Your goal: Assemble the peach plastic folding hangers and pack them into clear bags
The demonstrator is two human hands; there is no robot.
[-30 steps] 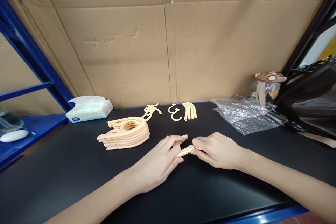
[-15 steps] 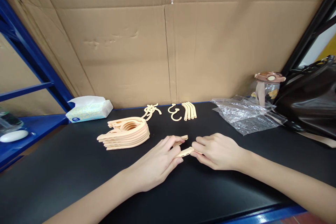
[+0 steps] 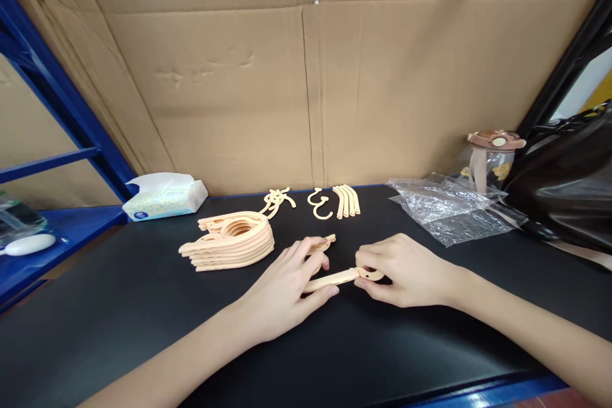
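My left hand (image 3: pixel 294 287) is closed around a beige plastic folding-hanger piece (image 3: pixel 337 278), thumb below and fingers curled above. Another beige end (image 3: pixel 327 241) shows beyond those fingers; whether it belongs to the same piece is hidden. At the right end of the piece, my right hand (image 3: pixel 406 271) pinches a curved beige hook (image 3: pixel 375 274) that has a small dark hole. Hook and piece meet between the right fingertips. Left of my hands lies a stack of folded hangers (image 3: pixel 234 245), apart from them.
Along the back of the black table (image 3: pixel 143 293) lie a pile of hooks (image 3: pixel 277 201), two hooks (image 3: pixel 321 207) and several curved strips (image 3: pixel 347 201). A tissue pack (image 3: pixel 167 197) sits at left. Clear plastic bags (image 3: pixel 444 213), a bottle (image 3: pixel 495 159) and a dark bag (image 3: pixel 559 178) are at right.
My left hand has slid leftward along the piece, so more of it shows. My right fingers have shifted slightly right, and the curved hook is now visible in them.
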